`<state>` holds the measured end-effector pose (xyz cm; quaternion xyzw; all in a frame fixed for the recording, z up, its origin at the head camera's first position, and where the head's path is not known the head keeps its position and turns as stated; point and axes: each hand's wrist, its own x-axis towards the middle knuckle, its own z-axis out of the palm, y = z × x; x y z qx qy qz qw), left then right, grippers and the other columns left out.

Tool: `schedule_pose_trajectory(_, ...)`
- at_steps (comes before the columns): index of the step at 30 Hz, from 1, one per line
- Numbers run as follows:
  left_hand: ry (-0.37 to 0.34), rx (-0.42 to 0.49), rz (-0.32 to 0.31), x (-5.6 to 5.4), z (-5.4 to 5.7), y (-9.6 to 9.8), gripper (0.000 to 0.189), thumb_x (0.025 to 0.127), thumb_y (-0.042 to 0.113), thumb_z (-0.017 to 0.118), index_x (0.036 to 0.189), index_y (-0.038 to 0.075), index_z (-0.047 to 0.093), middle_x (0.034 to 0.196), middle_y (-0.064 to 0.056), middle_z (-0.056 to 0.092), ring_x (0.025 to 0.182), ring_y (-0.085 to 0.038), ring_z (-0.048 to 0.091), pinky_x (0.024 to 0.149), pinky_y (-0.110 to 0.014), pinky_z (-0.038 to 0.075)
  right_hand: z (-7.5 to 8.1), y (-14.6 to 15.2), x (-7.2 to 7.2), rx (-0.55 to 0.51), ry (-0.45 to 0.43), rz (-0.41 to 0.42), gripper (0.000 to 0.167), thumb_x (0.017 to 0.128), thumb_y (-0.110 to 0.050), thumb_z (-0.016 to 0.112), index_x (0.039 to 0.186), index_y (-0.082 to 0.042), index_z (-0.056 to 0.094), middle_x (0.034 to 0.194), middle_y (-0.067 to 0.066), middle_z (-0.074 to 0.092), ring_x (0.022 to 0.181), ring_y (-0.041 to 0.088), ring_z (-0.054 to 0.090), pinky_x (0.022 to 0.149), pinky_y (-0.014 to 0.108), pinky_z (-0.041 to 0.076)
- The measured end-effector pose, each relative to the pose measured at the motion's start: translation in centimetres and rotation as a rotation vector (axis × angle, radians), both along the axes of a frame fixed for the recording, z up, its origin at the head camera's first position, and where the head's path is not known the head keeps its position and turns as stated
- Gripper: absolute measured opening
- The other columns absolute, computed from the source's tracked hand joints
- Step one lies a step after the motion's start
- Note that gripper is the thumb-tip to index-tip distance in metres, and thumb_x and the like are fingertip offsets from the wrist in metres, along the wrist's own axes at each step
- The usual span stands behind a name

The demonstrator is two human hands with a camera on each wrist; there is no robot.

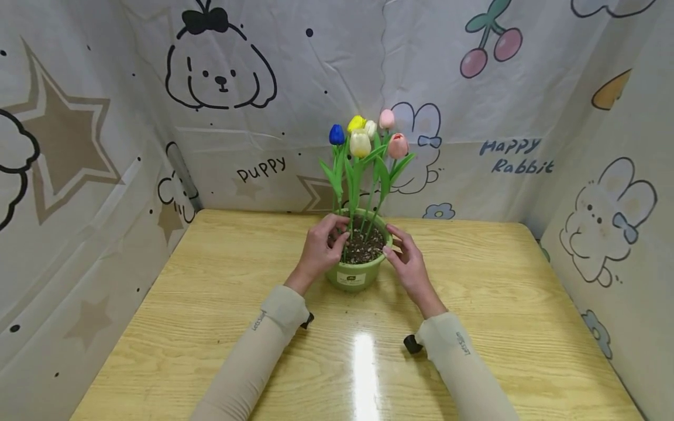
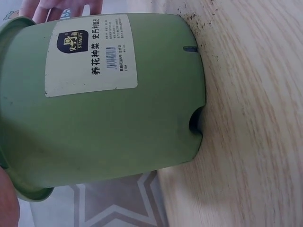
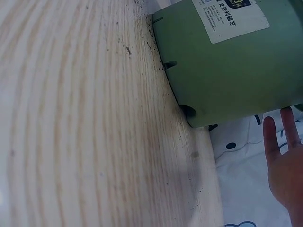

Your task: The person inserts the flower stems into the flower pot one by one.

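Observation:
A green flowerpot with a white label holds dark soil and several tulips with green stems and leaves. The front blossom is a cream tulip; a blue tulip stands left, a pink tulip right. My left hand reaches over the pot's left rim, its thumb and fingertips pinching a tulip stem low above the soil. My right hand is at the right rim, fingers extended and lightly bent, thumb near the edge. In the right wrist view, two fingers lie close to the pot's wall.
The pot stands on a wooden table, toward its back edge. Dark crumbs of soil lie beside the pot's base. A printed cloth with cartoon animals hangs behind and along both sides. Small black wrist cameras sit below the cuffs.

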<state>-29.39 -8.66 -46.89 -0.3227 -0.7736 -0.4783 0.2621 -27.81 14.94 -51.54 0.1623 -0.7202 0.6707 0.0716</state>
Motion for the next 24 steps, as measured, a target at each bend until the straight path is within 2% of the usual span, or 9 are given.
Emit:
schedule_pose_trajectory(8,-0.005,0.001,-0.004,-0.03,0.01,0.21,0.024,0.094,-0.006,0.069,0.117,-0.003,0.065,0.092,-0.013,0.066,0.066,-0.017,0.066,0.054,-0.021,0.055,0.07,0.13,0.02,-0.001,0.009,-0.003,0.051,0.106,-0.006,0.057,0.155,-0.008,0.044,0.16,0.013,0.042,0.137,0.034,0.049,0.103,0.016,0.048)
schedule_pose_trajectory(17,-0.116,0.056,-0.004,0.32,0.3,-0.05,0.028,0.098,-0.001,0.065,0.125,-0.007,0.062,0.097,-0.017,0.07,0.07,-0.025,0.074,0.058,-0.025,0.06,0.12,0.07,0.08,-0.011,-0.008,0.013,0.053,0.105,-0.006,0.059,0.156,-0.009,0.044,0.161,0.01,0.041,0.136,0.031,0.048,0.102,0.017,0.048)
schedule_pose_trajectory(24,-0.132,0.084,0.019,0.17,0.63,-0.49,0.03,0.095,-0.002,0.069,0.124,-0.002,0.067,0.094,-0.014,0.071,0.073,-0.024,0.073,0.058,-0.025,0.059,0.17,0.08,0.09,-0.006,-0.013,0.013,0.054,0.105,-0.007,0.059,0.156,-0.01,0.043,0.161,0.011,0.04,0.137,0.033,0.048,0.102,0.017,0.049)
